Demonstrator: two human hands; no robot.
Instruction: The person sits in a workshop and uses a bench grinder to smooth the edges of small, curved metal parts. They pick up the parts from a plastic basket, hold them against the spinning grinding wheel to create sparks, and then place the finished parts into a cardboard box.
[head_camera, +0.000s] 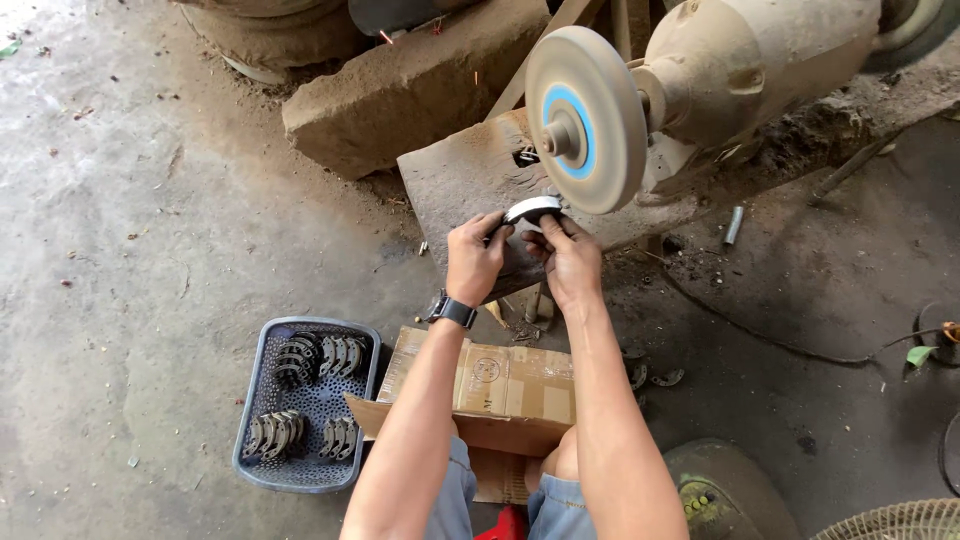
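Observation:
Both my hands hold one curved metal brake shoe up against the lower edge of a dusty grinding wheel with a blue centre. My left hand, with a dark watch on the wrist, grips the shoe's left end. My right hand grips its right end from below. The wheel sits on a dust-coated bench grinder motor mounted on a worn block.
A grey plastic basket at lower left holds several stacks of similar brake shoes. A cardboard box lies over my knees. A stone slab, loose cables, a fan guard and concrete floor surround me.

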